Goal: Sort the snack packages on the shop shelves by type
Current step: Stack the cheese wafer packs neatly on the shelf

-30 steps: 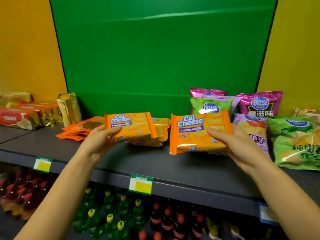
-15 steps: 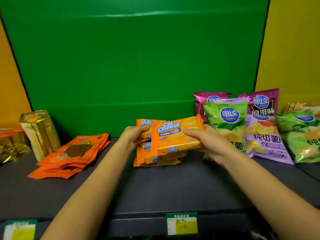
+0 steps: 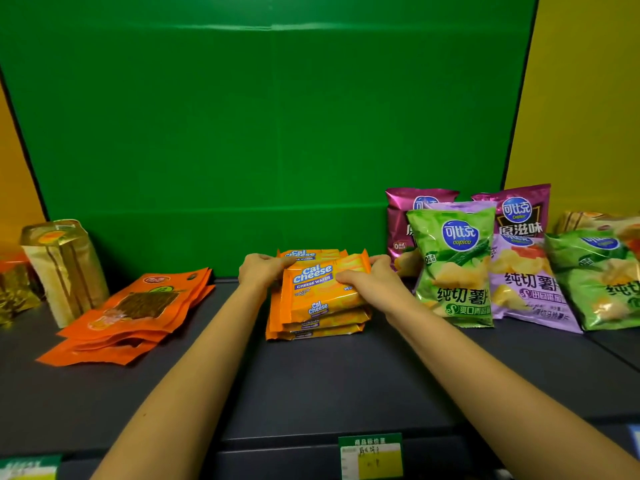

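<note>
A stack of orange Cal Cheese wafer packs [image 3: 313, 320] lies in the middle of the dark shelf [image 3: 311, 386]. My left hand [image 3: 260, 273] grips the left back edge of the upper packs. My right hand [image 3: 369, 280] lies on the top wafer pack [image 3: 313, 289], fingers over its right half, pressing it on the stack. To the right stand green [image 3: 453, 265], purple [image 3: 523, 292] and magenta [image 3: 519, 211] chip bags. At the left lies a pile of flat orange pouches [image 3: 131, 317].
A gold foil bag [image 3: 62, 268] stands at the far left with more gold packs beside it. More green chip bags [image 3: 595, 275] lie at the far right. Price tags [image 3: 370, 457] hang on the shelf's front edge. A green panel backs the shelf.
Both hands brought their wafer packs together and lowered them on the stack in the middle of the shelf. The view moved closer and down to the shelf.
</note>
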A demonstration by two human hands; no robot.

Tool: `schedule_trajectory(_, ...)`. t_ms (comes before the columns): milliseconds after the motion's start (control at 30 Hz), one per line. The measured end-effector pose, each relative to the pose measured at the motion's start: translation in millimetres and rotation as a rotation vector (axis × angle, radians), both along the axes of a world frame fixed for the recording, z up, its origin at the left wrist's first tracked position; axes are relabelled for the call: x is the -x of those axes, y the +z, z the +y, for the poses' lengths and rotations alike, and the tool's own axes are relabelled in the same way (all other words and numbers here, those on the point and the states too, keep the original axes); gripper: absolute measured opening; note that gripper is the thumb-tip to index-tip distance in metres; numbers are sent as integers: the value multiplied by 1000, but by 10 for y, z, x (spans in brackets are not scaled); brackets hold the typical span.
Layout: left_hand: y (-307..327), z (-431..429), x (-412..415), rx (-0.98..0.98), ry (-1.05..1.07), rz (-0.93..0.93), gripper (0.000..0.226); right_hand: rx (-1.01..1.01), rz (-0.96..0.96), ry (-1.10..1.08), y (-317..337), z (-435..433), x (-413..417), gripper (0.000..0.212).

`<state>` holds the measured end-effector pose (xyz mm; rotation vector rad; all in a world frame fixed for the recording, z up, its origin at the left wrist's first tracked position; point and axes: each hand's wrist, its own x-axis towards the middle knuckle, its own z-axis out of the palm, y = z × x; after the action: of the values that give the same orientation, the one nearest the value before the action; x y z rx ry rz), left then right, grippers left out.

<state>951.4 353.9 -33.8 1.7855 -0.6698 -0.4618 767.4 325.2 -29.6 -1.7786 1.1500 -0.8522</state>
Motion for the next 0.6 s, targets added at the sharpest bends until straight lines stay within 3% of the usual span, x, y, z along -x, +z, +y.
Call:
schedule_trajectory(200,65,173,73,-19,-193,74,34,21,142,-24,-85,25,-80,73)
schedule_trajectory(333,-77,339,13,-42,-303,210,84,-10,36,-9,-178,-48,33,62)
schedule_trajectory(467,-261,541,138,32,-421,362,33,-238,-213,155,-413,-49,200,47)
schedule_trajectory(600,-404,577,291,144,-434,364,25,-262,-217,235,-503,16,209,46)
